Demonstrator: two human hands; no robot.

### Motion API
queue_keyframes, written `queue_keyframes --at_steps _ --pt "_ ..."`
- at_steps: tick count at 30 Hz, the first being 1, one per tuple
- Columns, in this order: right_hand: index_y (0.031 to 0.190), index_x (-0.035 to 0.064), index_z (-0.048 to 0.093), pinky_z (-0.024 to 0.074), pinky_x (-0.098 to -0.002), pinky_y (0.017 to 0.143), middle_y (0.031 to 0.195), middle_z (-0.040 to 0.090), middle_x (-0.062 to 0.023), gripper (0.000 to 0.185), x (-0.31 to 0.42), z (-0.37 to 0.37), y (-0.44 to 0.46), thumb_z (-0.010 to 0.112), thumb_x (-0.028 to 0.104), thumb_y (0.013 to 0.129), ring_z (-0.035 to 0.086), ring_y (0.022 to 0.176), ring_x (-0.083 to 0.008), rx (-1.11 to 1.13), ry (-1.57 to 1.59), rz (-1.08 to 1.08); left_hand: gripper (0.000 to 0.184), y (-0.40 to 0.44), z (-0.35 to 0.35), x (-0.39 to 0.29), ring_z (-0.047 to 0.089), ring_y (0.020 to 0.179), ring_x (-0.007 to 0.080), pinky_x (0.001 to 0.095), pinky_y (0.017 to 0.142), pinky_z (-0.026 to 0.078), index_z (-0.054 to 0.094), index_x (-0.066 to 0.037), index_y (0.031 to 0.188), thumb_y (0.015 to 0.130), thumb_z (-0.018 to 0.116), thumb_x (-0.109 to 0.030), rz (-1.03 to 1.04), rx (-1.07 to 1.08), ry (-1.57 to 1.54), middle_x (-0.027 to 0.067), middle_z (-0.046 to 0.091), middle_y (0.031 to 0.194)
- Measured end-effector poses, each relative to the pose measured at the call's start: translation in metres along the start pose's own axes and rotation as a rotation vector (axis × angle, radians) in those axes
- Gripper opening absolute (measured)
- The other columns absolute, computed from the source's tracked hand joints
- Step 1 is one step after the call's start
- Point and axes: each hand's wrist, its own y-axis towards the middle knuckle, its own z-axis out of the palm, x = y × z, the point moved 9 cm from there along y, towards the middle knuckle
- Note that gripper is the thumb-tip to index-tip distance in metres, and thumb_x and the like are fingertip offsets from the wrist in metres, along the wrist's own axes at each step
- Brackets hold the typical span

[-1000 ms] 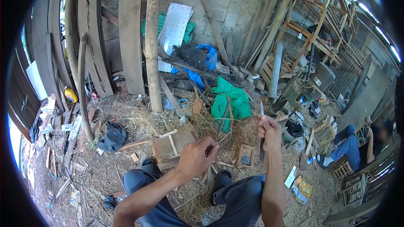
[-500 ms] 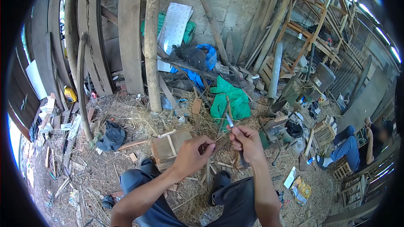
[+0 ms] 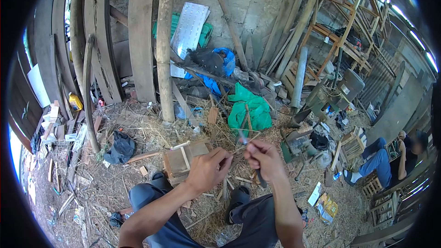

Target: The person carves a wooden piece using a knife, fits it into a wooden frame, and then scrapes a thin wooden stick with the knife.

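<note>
My right hand [image 3: 267,160] is closed round a knife [image 3: 261,178]; its dark handle sticks out below the fist and its blurred blade points up and left. My left hand [image 3: 209,170] pinches a thin pale stick [image 3: 238,150], which slants up towards the right and passes by the blade. Whether the edge touches the stick I cannot tell. Below the hands, a small wooden box-like piece [image 3: 198,148] lies on the ground beyond my left hand.
A green plastic bag [image 3: 250,108] lies ahead, near a wooden post [image 3: 164,64]. Black plastic [image 3: 120,148] is on the straw-strewn ground at left. A bench-like metal machine [image 3: 351,85] stands at right, and another person [image 3: 374,163] sits at the far right.
My right hand has shifted slightly left and down, and the blade now tilts further left. The left-hand fingers have closed more tightly and turned a little.
</note>
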Motion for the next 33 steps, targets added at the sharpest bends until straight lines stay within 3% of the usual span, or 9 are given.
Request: queue_keyframes --at_steps 1,5,8,27,29,30,32,33 --pt "0.106 -0.0037 0.06 0.0279 -0.0188 0.044 0.071 0.054 -0.0012 0.022 -0.003 0.013 0.0 0.058 0.014 0.092 0.038 0.051 -0.0041 0.073 -0.015 -0.011 0.009 0.001 -0.002 -0.003 0.061 0.059 0.0283 0.0348 0.05 0.047 0.059 -0.003 0.082 0.078 0.066 -0.003 0.017 -0.006 0.015 0.0096 0.06 0.074" --pt "0.092 -0.0017 0.063 0.0276 -0.0199 0.043 0.07 0.057 -0.0013 0.016 -0.009 0.003 0.007 0.06 0.014 0.091 0.04 0.051 -0.0048 0.041 0.015 0.048 0.008 0.004 0.005 -0.005 0.06 0.057 0.029 0.0359 0.049 0.047 0.058 -0.002 0.083 0.079 0.064 -0.003 0.066 0.012 0.013 0.0099 0.058 0.073" --pt "0.09 -0.0018 0.063 0.028 -0.0202 0.043 0.07 0.057 -0.0009 0.017 -0.01 -0.004 0.009 0.061 0.015 0.091 0.04 0.05 -0.0044 -0.009 -0.006 0.045 0.008 0.004 0.008 -0.006 0.062 0.059 0.0272 0.0347 0.051 0.047 0.06 -0.003 0.083 0.079 0.066 -0.004 0.044 0.026 0.059 0.0091 0.062 0.076" --pt "0.098 -0.007 0.06 0.025 -0.0185 0.043 0.07 0.053 0.0004 0.023 0.001 -0.039 0.016 0.058 0.015 0.093 0.037 0.05 -0.0031 -0.15 -0.072 0.033 0.007 0.0 0.012 -0.007 0.063 0.062 0.0285 0.0358 0.052 0.048 0.061 -0.005 0.087 0.08 0.063 -0.005 0.048 0.122 0.118 0.0087 0.063 0.08" --pt "0.093 -0.0033 0.063 0.0259 -0.0177 0.042 0.067 0.053 0.0007 0.019 0.011 -0.056 0.017 0.06 0.015 0.091 0.037 0.049 -0.0028 -0.25 -0.192 -0.08 0.004 0.001 0.008 -0.01 0.063 0.06 0.0259 0.0343 0.052 0.048 0.061 -0.004 0.085 0.082 0.063 -0.006 0.063 0.1 0.125 0.0084 0.064 0.079" --pt "0.093 -0.0033 0.063 0.0259 -0.0177 0.042 0.067 0.053 0.0007 0.019 0.014 -0.075 0.019 0.06 0.015 0.091 0.037 0.049 -0.0028 -0.247 -0.191 -0.081 0.004 0.0 0.006 -0.009 0.063 0.06 0.0259 0.0343 0.052 0.048 0.061 -0.004 0.085 0.082 0.063 -0.006 0.063 0.099 0.129 0.0084 0.064 0.079" --pt "0.089 -0.0008 0.063 0.0263 -0.0181 0.042 0.066 0.052 0.0012 0.016 0.045 -0.13 0.011 0.061 0.015 0.089 0.038 0.048 -0.003 -0.425 -0.025 -0.348 0.006 0.005 -0.012 0.008 0.062 0.057 0.0214 0.032 0.052 0.047 0.062 -0.003 0.084 0.083 0.064 -0.008 -0.073 0.023 -0.032 0.0084 0.065 0.075" --pt "0.091 0.0007 0.063 0.0271 -0.0186 0.042 0.068 0.054 0.0004 0.015 0.04 -0.117 0.01 0.061 0.015 0.089 0.039 0.048 -0.0032 -0.392 -0.068 -0.355 0.006 0.007 -0.012 0.01 0.062 0.057 0.0214 0.032 0.052 0.047 0.062 -0.003 0.084 0.083 0.064 -0.008 -0.068 0.016 -0.036 0.0084 0.065 0.075"
